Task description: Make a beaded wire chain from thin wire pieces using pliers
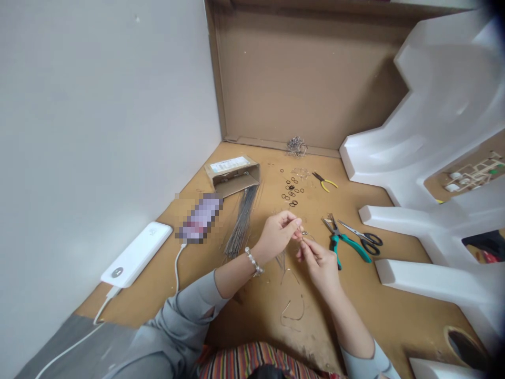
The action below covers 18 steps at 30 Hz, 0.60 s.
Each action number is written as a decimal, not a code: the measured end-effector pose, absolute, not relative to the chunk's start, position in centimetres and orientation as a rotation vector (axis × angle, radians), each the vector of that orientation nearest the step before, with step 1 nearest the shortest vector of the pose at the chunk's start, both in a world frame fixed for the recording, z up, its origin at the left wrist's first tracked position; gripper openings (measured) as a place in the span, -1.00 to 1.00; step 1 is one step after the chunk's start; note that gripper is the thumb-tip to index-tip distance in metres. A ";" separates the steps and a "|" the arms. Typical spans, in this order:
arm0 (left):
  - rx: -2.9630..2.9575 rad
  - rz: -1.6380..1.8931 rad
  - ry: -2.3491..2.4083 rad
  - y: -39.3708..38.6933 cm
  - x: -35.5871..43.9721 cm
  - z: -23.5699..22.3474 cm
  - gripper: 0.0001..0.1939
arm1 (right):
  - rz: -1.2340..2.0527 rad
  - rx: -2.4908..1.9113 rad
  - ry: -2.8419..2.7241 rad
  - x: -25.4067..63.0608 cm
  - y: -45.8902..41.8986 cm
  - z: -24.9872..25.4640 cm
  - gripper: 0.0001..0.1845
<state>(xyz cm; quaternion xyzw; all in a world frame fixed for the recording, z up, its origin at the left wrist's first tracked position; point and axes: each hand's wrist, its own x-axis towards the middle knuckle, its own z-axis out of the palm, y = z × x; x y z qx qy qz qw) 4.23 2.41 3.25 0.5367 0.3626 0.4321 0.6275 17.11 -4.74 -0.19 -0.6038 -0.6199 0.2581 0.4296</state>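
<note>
A brown table (398, 300) carries, from left, a white power bank (137, 254), an open box (231, 164), a wire bundle (240, 226), scattered dark rings (291, 187), yellow-handled pliers (322, 181), then green-handled pliers (344, 239) beside scissors (363, 236).

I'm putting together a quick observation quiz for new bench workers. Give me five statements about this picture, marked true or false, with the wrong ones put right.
1. The beaded bracelet is on the same arm as the left hand. True.
2. The scissors have yellow handles. False: the scissors have black handles.
3. The teal-handled pliers lie between the right hand and the scissors. True.
4. The two hands are held far apart. False: their fingertips nearly meet, at a small, thin piece too fine to make out fully.
5. The white power bank lies to the right of the scissors. False: it lies far to their left, near the wall.
</note>
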 end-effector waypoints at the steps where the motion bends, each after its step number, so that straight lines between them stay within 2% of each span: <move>1: 1.232 0.995 0.831 2.4 4.2 3.3 -0.81 | 0.633 -1.504 -1.548 17.1 -4.7 -0.2 -0.73; 18: 1.323 0.887 0.755 2.9 3.7 3.2 -0.83 | 0.756 -1.502 -1.456 17.2 -4.6 -0.4 -0.72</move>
